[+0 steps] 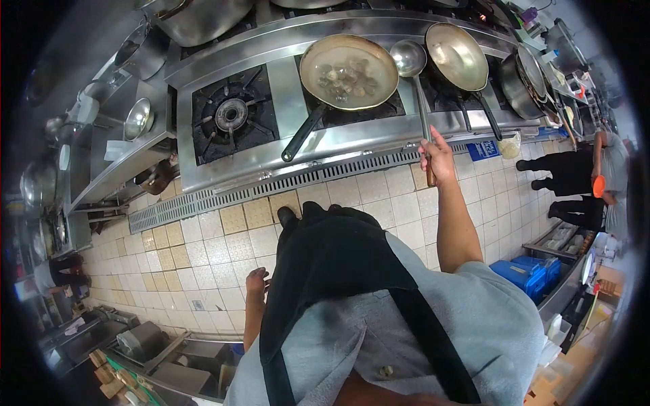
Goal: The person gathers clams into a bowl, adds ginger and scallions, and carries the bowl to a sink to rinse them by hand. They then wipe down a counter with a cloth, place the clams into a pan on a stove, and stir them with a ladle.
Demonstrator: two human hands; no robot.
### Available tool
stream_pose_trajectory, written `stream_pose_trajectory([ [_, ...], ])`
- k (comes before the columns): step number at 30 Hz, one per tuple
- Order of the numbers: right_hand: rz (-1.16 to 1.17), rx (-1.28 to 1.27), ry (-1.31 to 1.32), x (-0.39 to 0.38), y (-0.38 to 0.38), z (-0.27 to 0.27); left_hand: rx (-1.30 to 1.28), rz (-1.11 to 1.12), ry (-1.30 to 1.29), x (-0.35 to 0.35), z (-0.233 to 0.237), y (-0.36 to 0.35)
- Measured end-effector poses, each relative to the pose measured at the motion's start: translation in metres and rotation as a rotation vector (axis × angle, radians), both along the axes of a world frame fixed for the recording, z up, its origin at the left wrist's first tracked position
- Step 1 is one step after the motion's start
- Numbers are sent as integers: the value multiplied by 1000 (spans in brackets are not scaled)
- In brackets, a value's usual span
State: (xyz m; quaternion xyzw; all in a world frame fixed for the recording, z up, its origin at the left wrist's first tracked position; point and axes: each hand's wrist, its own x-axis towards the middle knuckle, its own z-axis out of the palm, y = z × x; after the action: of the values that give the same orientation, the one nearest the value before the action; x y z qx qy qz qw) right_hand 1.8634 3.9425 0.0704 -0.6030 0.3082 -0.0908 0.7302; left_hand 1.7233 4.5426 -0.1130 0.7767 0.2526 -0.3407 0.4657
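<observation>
My right hand [440,161] is wrapped round the handle of a long steel ladle [408,58]. The ladle's bowl is up at the stove, between two frying pans. The left pan [380,57] holds several clams [349,76] in cloudy liquid, and its black handle points toward me. The right pan [458,55] has a shiny inside, perhaps with a little liquid or oil. Down by my side hangs my left hand [256,279], its fingers loosely bent, with nothing visible in it.
A bare gas burner [231,115] is left of the clam pan. Stacked pots [520,86] stand at the stove's right end. A floor drain grate [271,183] runs along the stove front. People [565,177] stand at the far right; blue bins [525,276] are behind my right side.
</observation>
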Motion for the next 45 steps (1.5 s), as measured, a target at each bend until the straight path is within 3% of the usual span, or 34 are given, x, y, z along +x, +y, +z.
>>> stream_pose_trajectory([
  [6,9,-2,130,15,-15,-40,-4,33,13,9,3,-4],
  [12,-82,-171,187,23,-62,-125,-3,88,-37,16,31,-14],
  [14,-93,-377,96,13,-81,-154,-12,107,-44,14,32,-13],
  [15,-93,-376,96,4,-87,-157,-9,107,-11,13,32,-12],
  [17,-120,-110,239,-32,-82,-150,-5,101,24,7,29,-7],
  [19,-254,-84,382,-70,-60,-148,36,17,12,-3,21,1],
  [21,-91,-191,528,-128,-58,-190,17,5,4,-7,13,10],
  [23,178,-164,851,-174,-46,-219,33,-83,-6,-10,-5,25],
  [26,573,-59,1051,-241,3,-252,106,-121,66,6,18,19],
  [27,402,-25,1037,-255,35,-230,105,-129,63,10,12,27],
  [28,712,-175,1062,-265,52,-231,50,-115,3,14,3,36],
  [29,827,-232,926,-274,74,-236,-5,-99,-57,17,2,40],
  [30,813,-210,1046,-283,87,-239,-8,-102,-59,21,1,46],
  [32,1143,-315,973,-283,102,-254,-140,207,59,43,41,37],
  [33,1142,-314,976,-274,110,-242,-153,269,78,45,45,40],
  [35,730,-124,1085,-239,130,-194,-161,271,70,42,47,52],
  [36,733,-150,810,-256,108,-250,-167,273,59,40,47,59],
  [37,472,-102,878,-229,125,-205,-150,260,73,35,42,69],
  [40,260,-118,637,-191,123,-180,-111,241,140,11,36,94],
  [42,138,-282,515,-167,125,-140,-32,-116,2,-18,-18,136],
  [45,-71,-641,354,-147,98,-129,50,-266,-16,-45,-14,154],
])
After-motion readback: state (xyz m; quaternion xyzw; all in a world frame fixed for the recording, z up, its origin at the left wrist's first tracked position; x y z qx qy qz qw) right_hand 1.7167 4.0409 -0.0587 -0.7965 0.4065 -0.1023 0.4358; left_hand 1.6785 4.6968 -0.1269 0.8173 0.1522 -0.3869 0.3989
